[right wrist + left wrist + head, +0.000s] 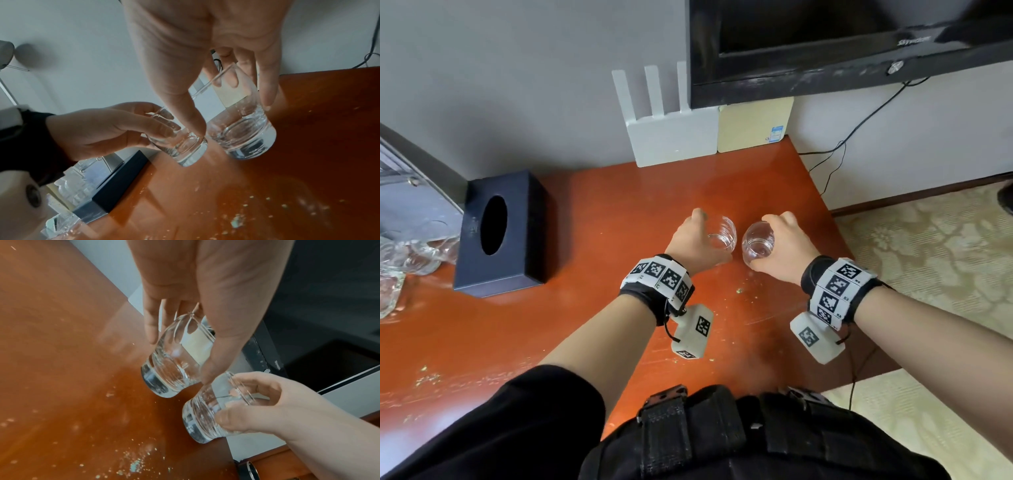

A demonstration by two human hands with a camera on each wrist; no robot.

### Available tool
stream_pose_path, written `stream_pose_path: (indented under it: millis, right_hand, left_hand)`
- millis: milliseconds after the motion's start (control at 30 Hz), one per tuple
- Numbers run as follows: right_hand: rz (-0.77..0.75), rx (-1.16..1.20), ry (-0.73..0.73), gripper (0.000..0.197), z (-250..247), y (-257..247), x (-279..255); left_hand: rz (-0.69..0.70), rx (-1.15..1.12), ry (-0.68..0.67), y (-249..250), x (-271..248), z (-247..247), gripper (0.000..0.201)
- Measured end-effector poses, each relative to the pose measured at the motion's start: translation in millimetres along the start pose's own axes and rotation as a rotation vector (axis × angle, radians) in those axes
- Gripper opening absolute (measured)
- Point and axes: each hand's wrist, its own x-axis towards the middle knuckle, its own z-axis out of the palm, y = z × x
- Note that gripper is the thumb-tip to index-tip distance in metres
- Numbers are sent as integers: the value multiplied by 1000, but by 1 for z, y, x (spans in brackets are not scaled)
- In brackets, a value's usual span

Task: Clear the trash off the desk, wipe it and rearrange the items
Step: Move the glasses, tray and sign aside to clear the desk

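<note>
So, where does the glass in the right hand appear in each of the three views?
Head: the right glass is right of centre, in the right hand.
Left wrist: lower glass, right of centre.
Right wrist: larger glass, right of centre.
Shared landmark: the left glass beside it, held by the left hand.

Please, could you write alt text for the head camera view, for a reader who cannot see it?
Each hand grips a clear glass over a reddish wooden desk: left hand with left glass, right hand with right glass. A dark tissue box stands to the left.
</note>
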Motion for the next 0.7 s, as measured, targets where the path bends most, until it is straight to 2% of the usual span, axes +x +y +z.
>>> stream_pose_path:
  millis: [367,700]
  right_hand:
    - [34,34,9,86,-29,78,47]
    - [28,53,4,84,-37,109,71]
  left_hand:
    - [-34,48,-49,51,48,63,84]
    - [-50,42,-28,69,73,85,85]
